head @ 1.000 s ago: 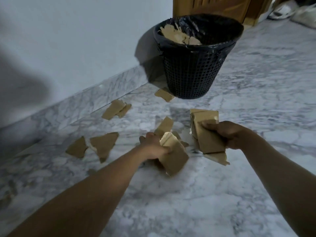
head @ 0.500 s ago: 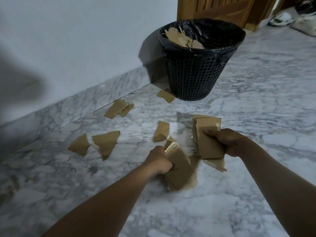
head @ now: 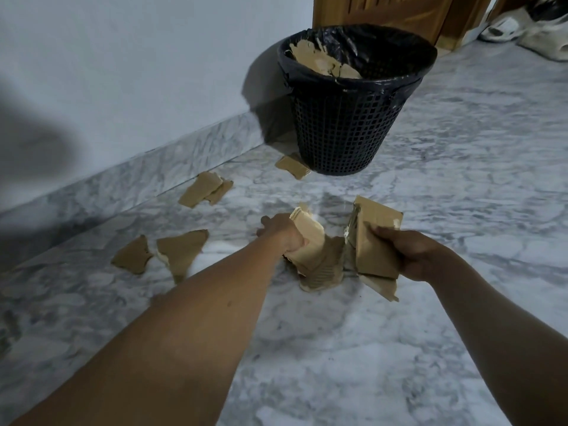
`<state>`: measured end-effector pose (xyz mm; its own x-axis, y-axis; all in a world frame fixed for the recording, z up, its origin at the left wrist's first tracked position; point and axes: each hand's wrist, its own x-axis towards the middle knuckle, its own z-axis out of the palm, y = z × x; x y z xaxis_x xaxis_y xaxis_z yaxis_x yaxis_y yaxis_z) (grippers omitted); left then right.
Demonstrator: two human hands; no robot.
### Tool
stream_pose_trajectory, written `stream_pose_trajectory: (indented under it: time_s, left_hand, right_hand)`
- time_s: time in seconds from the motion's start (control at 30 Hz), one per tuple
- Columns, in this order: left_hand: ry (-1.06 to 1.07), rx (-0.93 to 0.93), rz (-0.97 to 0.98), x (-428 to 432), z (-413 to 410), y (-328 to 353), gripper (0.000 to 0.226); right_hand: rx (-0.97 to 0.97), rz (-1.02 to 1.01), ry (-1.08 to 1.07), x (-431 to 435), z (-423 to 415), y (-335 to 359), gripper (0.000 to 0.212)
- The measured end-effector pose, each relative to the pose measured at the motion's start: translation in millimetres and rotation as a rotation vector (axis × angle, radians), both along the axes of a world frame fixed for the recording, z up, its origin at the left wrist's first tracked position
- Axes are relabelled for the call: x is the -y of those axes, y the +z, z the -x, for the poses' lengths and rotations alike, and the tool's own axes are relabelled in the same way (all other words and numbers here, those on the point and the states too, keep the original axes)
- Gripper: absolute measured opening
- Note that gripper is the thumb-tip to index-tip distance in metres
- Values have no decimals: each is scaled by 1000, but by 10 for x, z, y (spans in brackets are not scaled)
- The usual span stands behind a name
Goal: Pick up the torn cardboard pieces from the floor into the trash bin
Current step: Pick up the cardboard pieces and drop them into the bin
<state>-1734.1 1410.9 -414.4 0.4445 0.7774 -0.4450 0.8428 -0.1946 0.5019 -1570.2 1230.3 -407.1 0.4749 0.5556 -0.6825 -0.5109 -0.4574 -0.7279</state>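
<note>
My left hand (head: 284, 235) grips a bunch of torn cardboard pieces (head: 313, 250) low over the marble floor. My right hand (head: 408, 256) holds a second stack of cardboard (head: 373, 241), close beside the left bunch. The black mesh trash bin (head: 344, 130) with a black liner stands ahead by the wall, with torn cardboard (head: 319, 61) inside. Loose pieces lie on the floor: one at the bin's base (head: 292, 166), two overlapping near the skirting (head: 205, 189), and two more at the left (head: 181, 252), (head: 132, 256).
A pale wall with a marble skirting (head: 147, 176) runs along the left. A wooden door (head: 396, 13) stands behind the bin. Light-coloured footwear (head: 522, 26) lies at the far right on the floor.
My left hand has moved forward and gathered up the loose piece that lay in front of it, adding it to its bunch. My right hand stayed beside it with its stack.
</note>
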Motion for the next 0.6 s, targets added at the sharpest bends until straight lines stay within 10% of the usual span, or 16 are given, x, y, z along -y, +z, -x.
stream_pose_trajectory:
  time_s: [0.33, 0.47, 0.6]
  left_hand:
    - [196, 362, 141, -190, 590, 5, 65]
    - [182, 362, 210, -891, 1500, 325, 92]
    - [148, 120, 88, -1339, 2282, 515, 53]
  right_hand:
    - [92, 57, 88, -201, 142, 82, 50]
    - [153, 64, 285, -596, 427, 271, 65]
    - [271, 31, 554, -1132, 771, 635, 53]
